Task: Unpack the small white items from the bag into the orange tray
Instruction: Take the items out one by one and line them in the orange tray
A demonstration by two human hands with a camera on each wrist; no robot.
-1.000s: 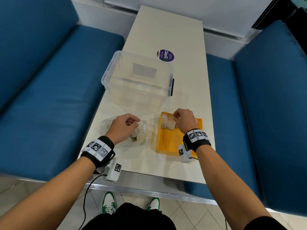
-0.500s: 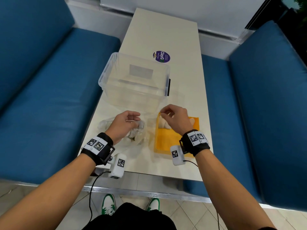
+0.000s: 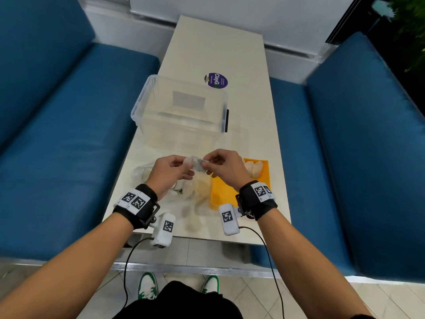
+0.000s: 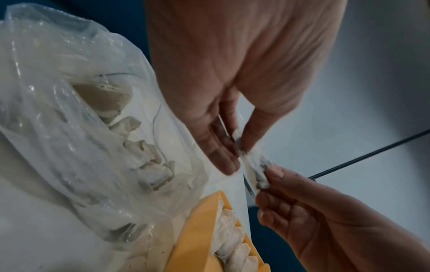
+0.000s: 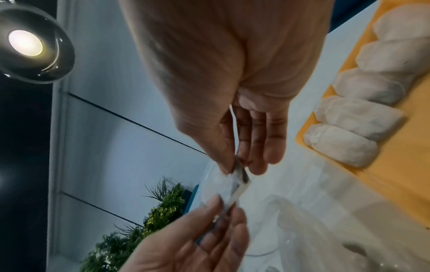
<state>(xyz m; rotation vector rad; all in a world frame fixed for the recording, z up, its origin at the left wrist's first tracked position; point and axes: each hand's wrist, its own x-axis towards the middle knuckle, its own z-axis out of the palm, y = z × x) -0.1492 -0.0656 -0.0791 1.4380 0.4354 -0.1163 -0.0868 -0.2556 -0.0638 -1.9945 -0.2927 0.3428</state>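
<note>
A small white item (image 3: 195, 163) hangs in the air above the table, pinched at one end by my left hand (image 3: 187, 166) and at the other by my right hand (image 3: 208, 164). The left wrist view shows the item (image 4: 256, 167) stretched between the two thumbs. Below my left hand lies the clear plastic bag (image 3: 140, 172), open, with several white items (image 4: 149, 165) still inside. The orange tray (image 3: 220, 192) sits right of the bag under my right wrist. A row of several white items (image 5: 349, 119) lies at the tray's far end.
A clear plastic bin (image 3: 179, 111) stands just beyond the hands, with a round purple sticker (image 3: 215, 80) on the table (image 3: 218, 42) behind it. Blue benches (image 3: 69, 134) flank the narrow table on both sides. The near table edge runs under my wrists.
My right hand left the tray and moved left. My left hand rose from the bag with a white item, and both hands now pinch it between them.
</note>
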